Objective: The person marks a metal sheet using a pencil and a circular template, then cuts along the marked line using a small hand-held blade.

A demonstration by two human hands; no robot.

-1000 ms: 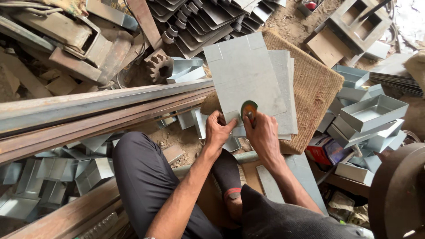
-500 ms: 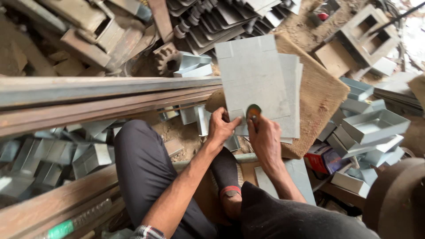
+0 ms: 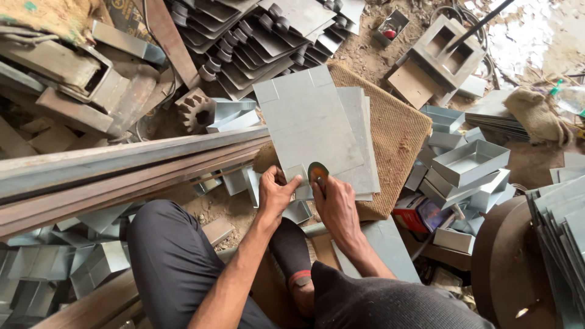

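On the near edge of the woven brown mat [image 3: 396,134], a stack of flat grey metal sheets [image 3: 314,125] is lying with its long axis running away from the person, tilted a little toward the upper left, so that the short notched end is pointing back at both hands. The left hand [image 3: 275,194] is resting at the near left corner of the top sheet, thumb reaching over the edge and fingers curled beneath, its grip narrow and pinching that corner. The right hand [image 3: 335,207] is sitting just to the right of it at the same near edge, its grip closed around a small round disc with a green rim and orange centre [image 3: 317,171], which is lying on the sheet's near edge; whether the disc is pressing down or only touching cannot be told. Both hands are equally near the sheet, which is stretching away from them up the mat. To the left of the mat, long rusty steel bars [image 3: 122,167] are running across above the person's dark-trousered knee, with a toothed gear wheel [image 3: 194,109] beyond them. To the right of the mat, folded grey metal trays [image 3: 469,161] are lying heaped, and beyond its far edge curled-edge plates [image 3: 256,36] are fanning out in rows.
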